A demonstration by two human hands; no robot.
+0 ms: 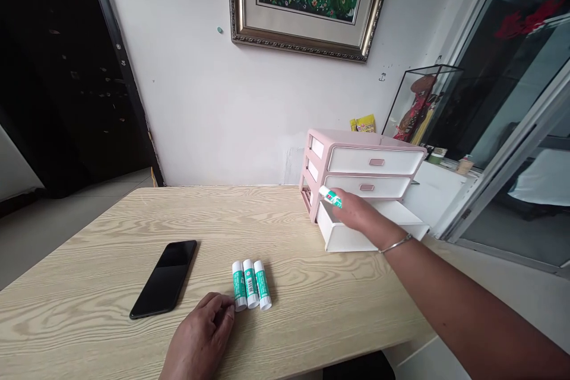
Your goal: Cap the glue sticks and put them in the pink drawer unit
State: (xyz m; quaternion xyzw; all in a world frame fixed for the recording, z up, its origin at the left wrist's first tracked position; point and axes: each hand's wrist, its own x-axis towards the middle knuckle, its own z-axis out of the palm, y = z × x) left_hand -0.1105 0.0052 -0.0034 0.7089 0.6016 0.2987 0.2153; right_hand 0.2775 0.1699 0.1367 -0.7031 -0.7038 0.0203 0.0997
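Observation:
Three glue sticks [250, 284] with white caps and green labels lie side by side on the wooden table. My left hand [200, 332] rests at their left, fingers curled and thumb and forefinger tips close together, beside the lower end of the leftmost stick; nothing shows between them. Another glue stick [330, 196] is gripped in my right hand [351, 209], its white end pointing up and left. That hand is above the pulled-out bottom drawer [351, 238] of a pink and white drawer unit [374, 139]. My hand and forearm hide part of the drawer's inside.
A black phone [164, 279] lies on the table [111, 249] left of the glue sticks. Behind the drawer unit are a yellow packet [365, 123] and a glass display case [416, 101]. A framed picture [303, 41] hangs on the wall.

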